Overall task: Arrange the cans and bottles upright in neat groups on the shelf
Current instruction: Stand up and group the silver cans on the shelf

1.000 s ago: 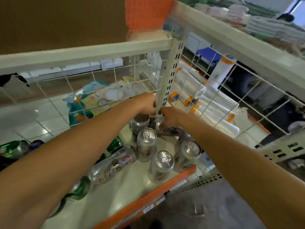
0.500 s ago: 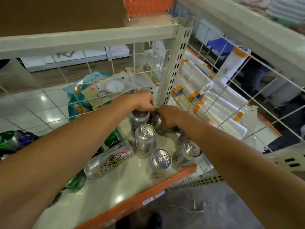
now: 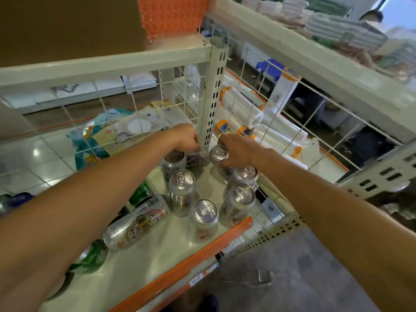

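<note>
In the shelf's (image 3: 157, 255) far right corner, the right hand (image 3: 238, 152) wraps a tilted can (image 3: 218, 154) to stand it beside the upright cans (image 3: 182, 180), while the left hand (image 3: 185, 139), fingers hidden and grip unclear, rests on another can (image 3: 174, 161), probably steadying it.

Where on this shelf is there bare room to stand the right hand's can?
Widest bare patch: shelf between the lying can and the orange front edge. Narrow gap between the two rows of upright cans. Crowded: back corner by the post.
</note>
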